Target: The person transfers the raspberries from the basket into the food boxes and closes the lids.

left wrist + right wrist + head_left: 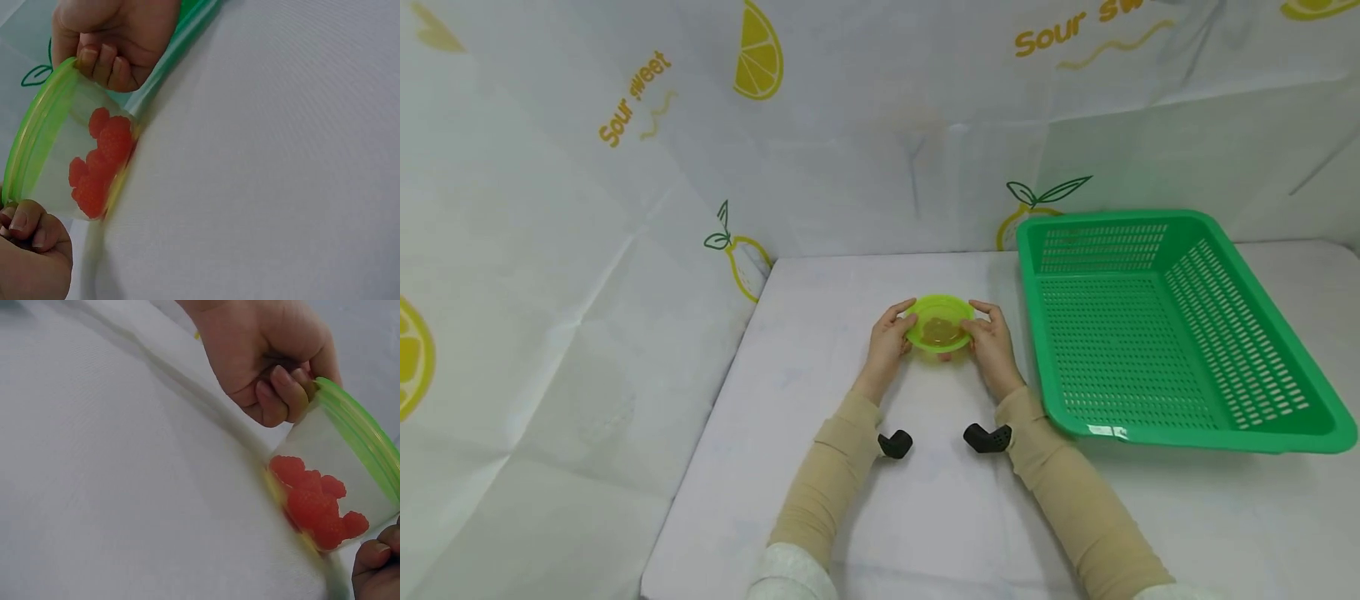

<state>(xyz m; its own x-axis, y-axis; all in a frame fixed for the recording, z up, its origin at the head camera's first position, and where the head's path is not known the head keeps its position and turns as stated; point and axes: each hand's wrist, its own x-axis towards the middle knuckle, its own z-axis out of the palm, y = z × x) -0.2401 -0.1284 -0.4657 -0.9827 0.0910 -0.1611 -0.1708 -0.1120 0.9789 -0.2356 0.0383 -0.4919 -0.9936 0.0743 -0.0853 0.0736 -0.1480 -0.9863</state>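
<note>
A round clear plastic container (942, 331) with a lime-green ring round its top is held between both hands. Red raspberries (103, 164) show at its clear lower wall, and its base is close over the white table. My left hand (889, 337) grips the left side of the green ring, thumb on top and the other fingers curled below. On the opposite side my right hand (991, 342) holds the ring the same way. Curled fingers of the left hand (269, 369) and of the right hand (119, 44) appear beside the container in the opposite wrist views.
To the right of my right hand stands a large green perforated basket (1033, 350) on the white table (790, 375). White cloth (880, 150) with lemon prints rises behind and to the left. A black wrist mount (895, 444) sticks out from each forearm.
</note>
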